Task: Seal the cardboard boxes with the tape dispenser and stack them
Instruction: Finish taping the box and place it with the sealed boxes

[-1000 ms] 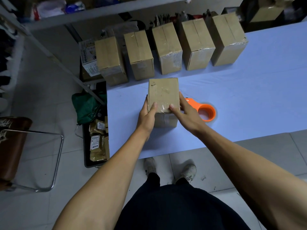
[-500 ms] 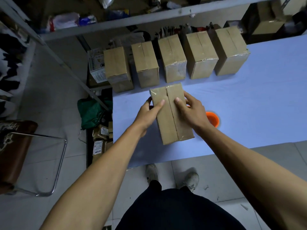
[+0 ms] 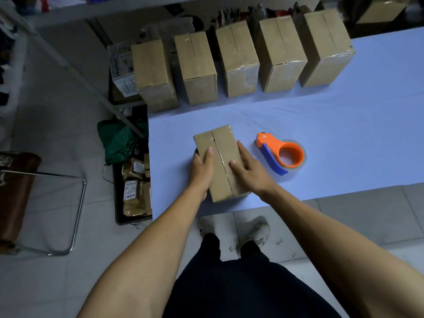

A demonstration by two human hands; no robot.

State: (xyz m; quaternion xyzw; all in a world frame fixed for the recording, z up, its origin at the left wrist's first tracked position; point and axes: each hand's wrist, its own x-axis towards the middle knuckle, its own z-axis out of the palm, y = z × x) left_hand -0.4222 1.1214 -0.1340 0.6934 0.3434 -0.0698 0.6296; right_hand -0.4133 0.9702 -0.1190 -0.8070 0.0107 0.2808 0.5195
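A pale blue table (image 3: 344, 125) carries five brown cardboard boxes (image 3: 237, 58) along its far edge. Near the front edge lies a flat brown cardboard box (image 3: 221, 143), the left hand (image 3: 202, 171) gripping its left side, the right hand (image 3: 249, 171) flat on top, fingers straight. An orange-and-blue tape dispenser (image 3: 281, 154) lies just beside it.

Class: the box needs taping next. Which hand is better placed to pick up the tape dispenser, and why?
Right. The right hand rests on the box on the side where the tape dispenser lies, with bare table between. The left hand holds the box's far side and would have to cross over.
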